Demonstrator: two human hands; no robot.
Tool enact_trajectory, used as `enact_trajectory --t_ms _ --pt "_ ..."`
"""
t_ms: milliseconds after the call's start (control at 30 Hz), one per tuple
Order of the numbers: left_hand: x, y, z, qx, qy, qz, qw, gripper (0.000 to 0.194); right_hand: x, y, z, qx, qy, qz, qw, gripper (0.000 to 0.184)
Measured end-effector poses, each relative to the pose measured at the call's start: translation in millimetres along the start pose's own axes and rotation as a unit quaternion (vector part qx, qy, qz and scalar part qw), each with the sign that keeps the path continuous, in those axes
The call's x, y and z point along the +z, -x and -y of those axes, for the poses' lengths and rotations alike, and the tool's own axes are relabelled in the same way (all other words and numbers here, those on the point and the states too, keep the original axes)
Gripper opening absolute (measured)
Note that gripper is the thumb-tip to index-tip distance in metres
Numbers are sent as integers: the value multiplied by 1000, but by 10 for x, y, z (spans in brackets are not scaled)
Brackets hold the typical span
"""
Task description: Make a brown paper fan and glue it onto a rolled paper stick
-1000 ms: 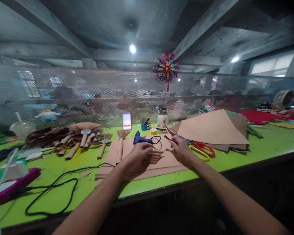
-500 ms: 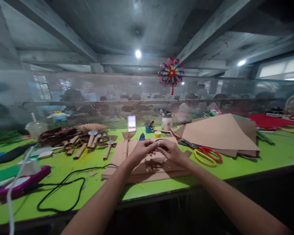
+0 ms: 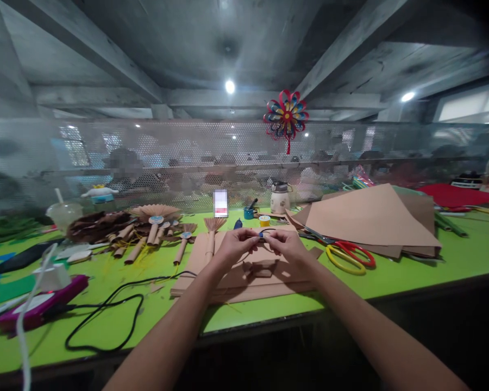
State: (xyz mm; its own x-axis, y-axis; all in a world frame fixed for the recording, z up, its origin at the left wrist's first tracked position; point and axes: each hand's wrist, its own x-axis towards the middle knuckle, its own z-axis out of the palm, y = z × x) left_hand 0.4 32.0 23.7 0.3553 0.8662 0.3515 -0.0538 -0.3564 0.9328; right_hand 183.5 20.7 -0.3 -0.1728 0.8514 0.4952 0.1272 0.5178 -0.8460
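My left hand (image 3: 237, 247) and my right hand (image 3: 287, 245) meet above a stack of brown paper sheets (image 3: 228, 296). Both pinch a small dark-blue piece (image 3: 261, 235) between their fingertips; what it is I cannot make out. A thin black strand (image 3: 269, 230) curves up beside the right fingers. Below the hands, small folded brown paper scraps (image 3: 263, 271) lie on the stack. Left of my left hand, a brown paper fan with a rolled handle (image 3: 210, 244) rests on the sheets. Scissors with red and yellow handles (image 3: 350, 258) lie to the right.
Several more paper fans (image 3: 155, 220) are piled at left on the green table (image 3: 163, 326). A purple power strip (image 3: 44, 304) and a looping black cable (image 3: 101, 307) lie nearer. Large brown sheets (image 3: 362, 217) cover the right. A bottle (image 3: 280, 198) and phone (image 3: 220, 203) stand behind.
My hands have drawn slightly apart, and the dark-blue piece now shows between the fingertips. The folded scraps below are more visible. The view has shifted a little.
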Motion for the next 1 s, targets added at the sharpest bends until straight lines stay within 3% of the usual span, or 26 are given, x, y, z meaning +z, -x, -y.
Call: enact_trajectory --t_ms 267,500,767,1000 --pt "3 9 -35 -27 -85 57 994 28 15 30 71 -33 -27 -44 998 30" --pt "40 55 -29 -59 -111 93 988 17 -6 12 87 14 -84 -110 990 36" --pt "17 54 -80 -38 -47 57 997 20 -53 40 92 -57 49 -22 997 31" --pt "13 52 -52 -31 46 75 996 25 9 28 39 -32 -26 -16 999 32"
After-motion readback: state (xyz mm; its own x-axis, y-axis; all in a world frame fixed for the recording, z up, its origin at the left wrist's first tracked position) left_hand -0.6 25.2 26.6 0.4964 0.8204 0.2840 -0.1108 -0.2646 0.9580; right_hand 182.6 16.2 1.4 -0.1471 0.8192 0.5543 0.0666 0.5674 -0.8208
